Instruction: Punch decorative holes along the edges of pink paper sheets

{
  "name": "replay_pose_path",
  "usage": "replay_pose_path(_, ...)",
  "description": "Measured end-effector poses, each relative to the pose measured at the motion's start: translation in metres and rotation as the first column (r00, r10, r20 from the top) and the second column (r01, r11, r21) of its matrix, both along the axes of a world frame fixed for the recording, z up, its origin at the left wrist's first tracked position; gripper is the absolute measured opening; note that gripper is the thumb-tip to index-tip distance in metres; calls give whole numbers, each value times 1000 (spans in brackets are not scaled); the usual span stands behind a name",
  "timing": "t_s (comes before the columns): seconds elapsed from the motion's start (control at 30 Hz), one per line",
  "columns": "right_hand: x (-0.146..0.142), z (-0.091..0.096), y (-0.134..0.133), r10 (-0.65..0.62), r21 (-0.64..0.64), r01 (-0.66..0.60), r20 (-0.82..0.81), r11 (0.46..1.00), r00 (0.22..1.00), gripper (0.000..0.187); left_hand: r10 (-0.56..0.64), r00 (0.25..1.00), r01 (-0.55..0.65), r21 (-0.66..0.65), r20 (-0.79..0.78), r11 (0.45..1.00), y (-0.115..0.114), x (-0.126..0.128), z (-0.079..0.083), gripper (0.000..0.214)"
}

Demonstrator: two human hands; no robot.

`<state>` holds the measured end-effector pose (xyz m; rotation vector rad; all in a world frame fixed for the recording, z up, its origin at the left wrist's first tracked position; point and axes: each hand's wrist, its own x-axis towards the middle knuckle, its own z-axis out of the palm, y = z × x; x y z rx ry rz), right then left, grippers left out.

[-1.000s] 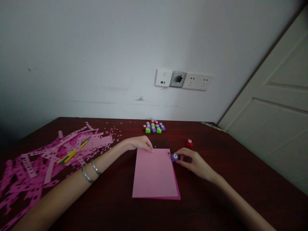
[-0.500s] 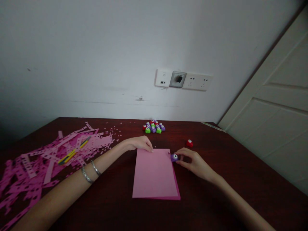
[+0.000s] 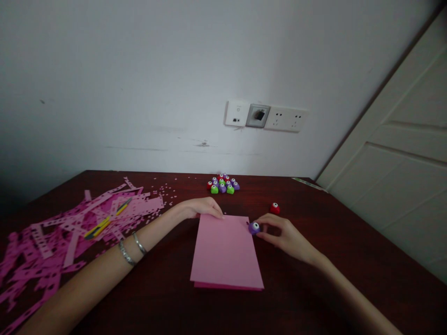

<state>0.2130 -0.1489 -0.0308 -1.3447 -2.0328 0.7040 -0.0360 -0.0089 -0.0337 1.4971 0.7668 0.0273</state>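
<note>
A small rounded purple punch (image 3: pixel 254 227), moulded in what looks like smooth plastic and topped with a white disc with a dark centre, sits at the right edge of a pink sheet (image 3: pixel 226 251), just below its upper right corner. A small dark mark shows in the sheet beside it. The sheet is flat, matte and rectangular; a deeper pink sheet (image 3: pixel 228 285) peeps out along its near edge. The right hand (image 3: pixel 284 235) has its grip closed around the punch, thumb and finger pinching it from the side. The left hand (image 3: pixel 204 207) bends over the sheet's upper left edge, fingertips touching it; whether that grip pinches the paper or merely presses, I cannot tell. Two silvery bracelets (image 3: pixel 139 243), one with a textured band, circle the left forearm.

Beyond the right hand stands a red punch (image 3: pixel 275 208) of similar form, and farther back a tight cluster of red, green and purple punches (image 3: pixel 222 188). To the left spreads a tangle of pink paper scraps (image 3: pixel 153 203), many strips pierced with holes, with a slim yellow-and-dark cutter (image 3: pixel 103 225) lying across them. Everything rests on a dark reddish-brown, wood-grained table (image 3: pixel 150 298).
</note>
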Motion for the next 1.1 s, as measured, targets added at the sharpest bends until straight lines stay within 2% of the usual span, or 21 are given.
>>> replay_pose_path(0.5,-6,-4,-1,10,-1,-10,6,1000,1000,16,24,1000,-24,26,-8,999,-7,3,5,22)
replay_pose_path(0.67,-8,-13,1,15,-24,-15,30,1000,999,15,-5,999,11,165,-39,986,-7,4,-2,23)
replay_pose_path(0.77,-8,-19,3,14,-30,-12,56,999,998,16,-41,995,68,327,-87,942,-8,6,-6,22)
replay_pose_path(0.83,-8,-22,3,10,-30,-8,74,1000,997,16,-77,984,145,475,-160,868,-13,9,-4,19)
replay_pose_path(0.87,-8,-23,3,9,-30,-7,82,1000,997,17,-86,974,190,553,-209,811,-18,11,-2,18)
replay_pose_path(0.93,-7,-24,3,9,-26,-6,91,1000,996,17,-35,949,260,714,-314,650,-32,15,4,19)
replay_pose_path(1.03,-6,-26,4,18,-20,-16,90,1000,996,17,169,908,318,894,-383,316,-56,21,14,33)
replay_pose_path(1.07,-6,-26,4,21,-17,-19,87,1000,996,17,190,898,347,905,-396,248,-64,23,15,39)
replay_pose_path(1.1,-6,-27,5,23,-14,-22,84,1000,996,18,182,890,378,899,-419,220,-69,24,16,45)
